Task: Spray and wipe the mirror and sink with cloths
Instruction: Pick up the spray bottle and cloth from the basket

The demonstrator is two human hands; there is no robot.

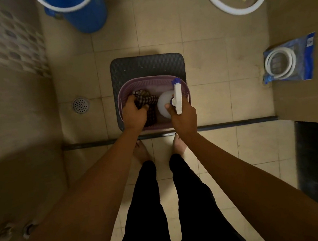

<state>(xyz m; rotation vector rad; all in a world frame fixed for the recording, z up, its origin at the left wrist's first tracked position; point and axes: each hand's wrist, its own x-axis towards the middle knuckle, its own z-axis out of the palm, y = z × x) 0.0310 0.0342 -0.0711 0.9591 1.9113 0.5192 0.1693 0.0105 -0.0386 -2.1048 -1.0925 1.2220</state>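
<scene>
Down on the floor in front of the person stands a purple basket (188,95), set on a dark mat (146,65). The left hand (134,112) has its fingers curled around a checked cloth (145,100) that lies inside the basket. The right hand (183,114) grips the neck of a white spray bottle (177,96), which stands in the right part of the same basket, its blue nozzle pointing away from the person.

I think some things could go wrong from here. The cloth looks bunched and partly folded under itself, so if it is pulled up quickly it may drag the light basket or tip it. The bottle is held only near the trigger; a wet or loose grip could let it slip, or a finger could press the trigger and spray into the basket. The person bends far forward with bare feet (141,151) on smooth tiles, so a wet floor would be a risk for balance.

From the head view, the room is a small bathroom with beige floor tiles (206,60). A round drain (81,105) sits left of the mat, a blue bucket (84,12) stands farther away, a white hose (240,7) curves at the far right, and a packed hose in a blue bag (290,61) lies near the right wall. The mirror and the sink are not in view.
</scene>
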